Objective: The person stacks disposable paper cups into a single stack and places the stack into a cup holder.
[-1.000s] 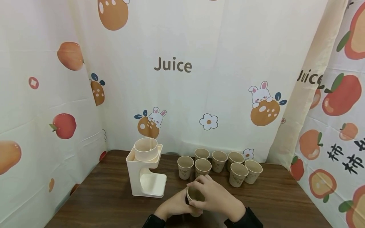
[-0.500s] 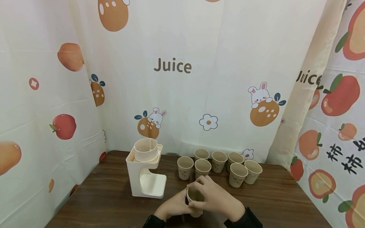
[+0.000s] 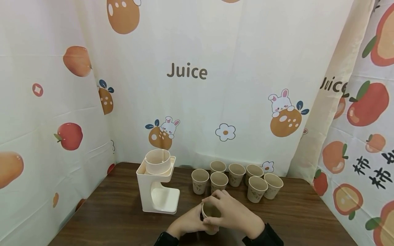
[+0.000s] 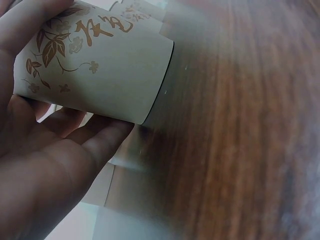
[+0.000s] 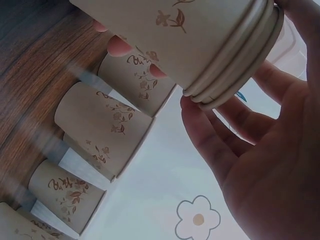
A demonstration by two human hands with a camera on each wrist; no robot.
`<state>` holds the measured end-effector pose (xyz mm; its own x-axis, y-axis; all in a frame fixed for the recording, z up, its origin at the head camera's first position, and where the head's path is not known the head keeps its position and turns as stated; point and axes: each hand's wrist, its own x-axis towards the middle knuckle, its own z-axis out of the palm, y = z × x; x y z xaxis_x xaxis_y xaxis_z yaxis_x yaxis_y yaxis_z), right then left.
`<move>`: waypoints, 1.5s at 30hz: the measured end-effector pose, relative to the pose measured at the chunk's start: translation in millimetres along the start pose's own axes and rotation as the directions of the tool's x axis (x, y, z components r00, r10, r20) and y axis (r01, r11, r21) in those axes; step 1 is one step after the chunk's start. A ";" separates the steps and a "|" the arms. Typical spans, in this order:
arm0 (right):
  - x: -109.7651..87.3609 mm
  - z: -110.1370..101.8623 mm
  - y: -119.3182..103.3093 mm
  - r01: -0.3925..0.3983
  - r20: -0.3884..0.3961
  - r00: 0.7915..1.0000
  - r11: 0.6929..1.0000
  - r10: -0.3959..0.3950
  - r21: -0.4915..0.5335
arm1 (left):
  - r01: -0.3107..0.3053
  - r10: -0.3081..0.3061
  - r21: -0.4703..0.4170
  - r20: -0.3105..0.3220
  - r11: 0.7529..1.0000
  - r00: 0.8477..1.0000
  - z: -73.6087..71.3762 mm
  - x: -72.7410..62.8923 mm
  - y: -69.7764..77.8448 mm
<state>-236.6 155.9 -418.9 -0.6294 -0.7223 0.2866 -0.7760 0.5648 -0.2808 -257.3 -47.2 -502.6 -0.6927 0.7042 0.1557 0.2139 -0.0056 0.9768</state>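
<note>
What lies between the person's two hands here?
A stack of nested paper cups, gripped by left hand and right hand; the head view shows it.

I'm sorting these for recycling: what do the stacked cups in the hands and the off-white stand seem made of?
Stacked cups: probably paper, matte and printed; the rolled rims and brown floral print suggest it.
Off-white stand: likely moulded plastic, smooth; its rounded corners and even colour point that way, though painted metal can't be ruled out.

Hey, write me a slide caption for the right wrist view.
Right hand gripping stacked paper cups at the rims, with more cups standing on a wooden table beyond.
</note>
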 end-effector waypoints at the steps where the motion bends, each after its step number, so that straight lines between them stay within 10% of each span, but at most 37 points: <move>1: 0.1 0.4 0.3 -0.002 0.007 1.000 1.000 0.002 0.013 | 0.002 -0.002 -0.004 0.005 1.000 1.000 -0.3 -0.5 -0.4; 45: 39.3 19.0 82.8 -0.199 -0.305 0.944 0.954 0.125 -0.224 | 0.014 -0.015 -0.020 -0.054 1.000 0.998 1.7 1.3 -1.7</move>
<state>-324.8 166.7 -448.3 -0.7040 -0.4892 0.5149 -0.6240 0.7722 -0.1195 -257.4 -45.1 -504.3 -0.7318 0.6652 0.1483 0.1901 -0.0098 0.9817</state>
